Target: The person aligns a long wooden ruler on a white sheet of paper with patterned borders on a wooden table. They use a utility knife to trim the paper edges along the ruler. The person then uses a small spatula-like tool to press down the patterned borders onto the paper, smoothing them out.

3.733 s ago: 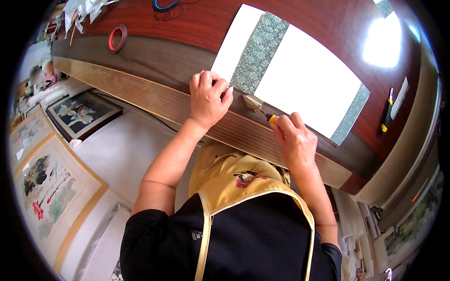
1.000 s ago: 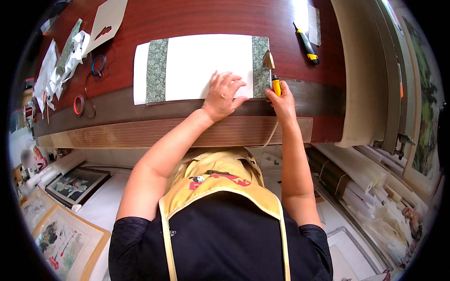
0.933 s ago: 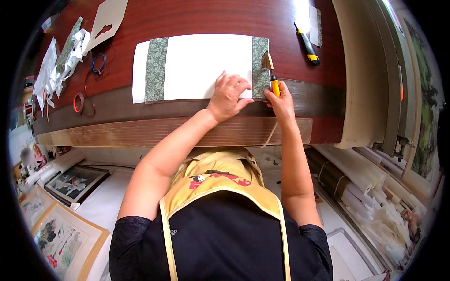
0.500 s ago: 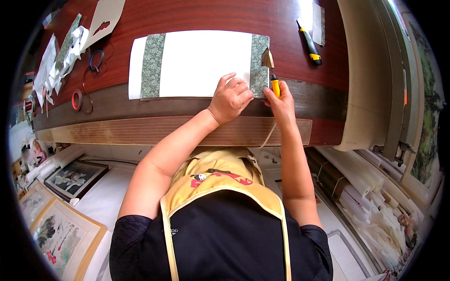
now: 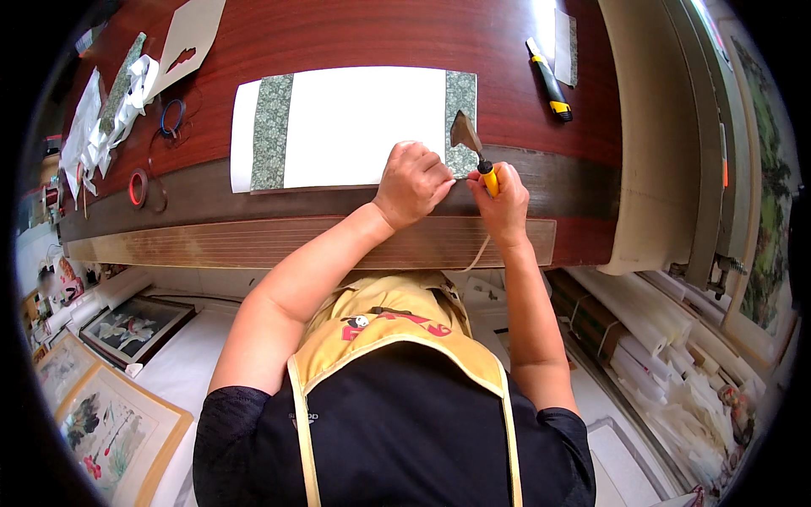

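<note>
A white paper sheet [image 5: 365, 118] with green floral-patterned bands [image 5: 272, 135] near its ends lies on the table. My left hand [image 5: 412, 184] is closed at the sheet's near edge, by the right-hand band, its fingers curled and the tips pressed together there. My right hand [image 5: 504, 201] grips the yellow handle of a small corded iron [image 5: 488, 176], just off the sheet's near right corner. The iron's pointed metal head tilts up and leftward over the right band; whether it touches is unclear. Thumb and forefinger of that hand come close to the left fingertips.
A black-and-yellow utility knife [image 5: 549, 80] lies at the far right beside a paper strip [image 5: 566, 48]. Tape rolls [image 5: 138, 188], crumpled white scraps [image 5: 122, 106] and a cut card [image 5: 190, 38] lie on the left. A long clear ruler [image 5: 304, 241] runs along the table's front edge.
The iron's head has swung from pointing away to leaning left, and its handle has tipped toward me. Both hands stay near the same corner. The whole view has shifted slightly.
</note>
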Motion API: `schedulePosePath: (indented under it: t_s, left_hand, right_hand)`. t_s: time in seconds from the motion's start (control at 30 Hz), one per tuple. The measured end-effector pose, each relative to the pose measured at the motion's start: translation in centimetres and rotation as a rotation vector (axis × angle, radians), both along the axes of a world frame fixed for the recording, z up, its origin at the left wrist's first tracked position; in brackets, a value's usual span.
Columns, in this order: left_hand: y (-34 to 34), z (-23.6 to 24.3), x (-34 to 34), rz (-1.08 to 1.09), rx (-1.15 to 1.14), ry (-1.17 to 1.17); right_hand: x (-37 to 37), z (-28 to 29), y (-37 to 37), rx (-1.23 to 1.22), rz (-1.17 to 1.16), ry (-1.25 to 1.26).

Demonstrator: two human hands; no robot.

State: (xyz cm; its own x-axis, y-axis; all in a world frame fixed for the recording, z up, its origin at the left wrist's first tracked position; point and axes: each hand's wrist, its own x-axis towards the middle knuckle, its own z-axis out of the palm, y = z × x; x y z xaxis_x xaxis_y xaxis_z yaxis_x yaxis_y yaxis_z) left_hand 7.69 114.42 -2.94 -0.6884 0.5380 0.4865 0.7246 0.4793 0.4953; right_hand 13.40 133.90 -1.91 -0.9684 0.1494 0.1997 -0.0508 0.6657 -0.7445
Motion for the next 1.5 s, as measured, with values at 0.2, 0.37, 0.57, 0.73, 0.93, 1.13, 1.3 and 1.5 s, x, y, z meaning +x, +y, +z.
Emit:
schedulePosePath:
  t_s: [0.2, 0.37, 0.57, 0.73, 0.93, 1.13, 1.3, 1.5]
  left_hand:
    - [-1.9, -0.9, -1.3, -0.223, 0.035, -0.084]
    - [-3.2, -2.2, -2.2, -0.347, -0.096, 0.071]
    - [-2.0, -2.0, -1.3, -0.362, -0.303, 0.263]
    - [-2.2, -1.9, -0.8, -0.370, -0.344, 0.268]
    - [-2.5, -2.2, -0.9, -0.401, -0.324, 0.274]
    - [-3.4, -1.6, -2.3, -0.388, -0.288, 0.277]
    - [-5.7, -1.4, -3.0, -0.332, -0.352, 0.302]
    - [-5.5, -1.7, -2.8, -0.352, -0.314, 0.378]
  right_hand:
    - [-0.2, 0.1, 0.6, 0.005, 0.099, 0.031]
    - [-0.3, -0.9, 1.3, 0.059, 0.133, -0.047]
    - [1.0, -2.4, 3.0, 0.110, 0.069, -0.086]
    - [4.4, 3.2, 3.8, 0.182, 0.000, -0.244]
    - [6.3, 5.8, 4.2, 0.205, 0.073, -0.261]
    - [5.1, 6.4, 4.5, 0.331, 0.093, -0.336]
    - [4.8, 6.2, 4.7, 0.309, 0.113, -0.352]
    - [3.6, 6.2, 3.6, 0.316, 0.167, -0.397]
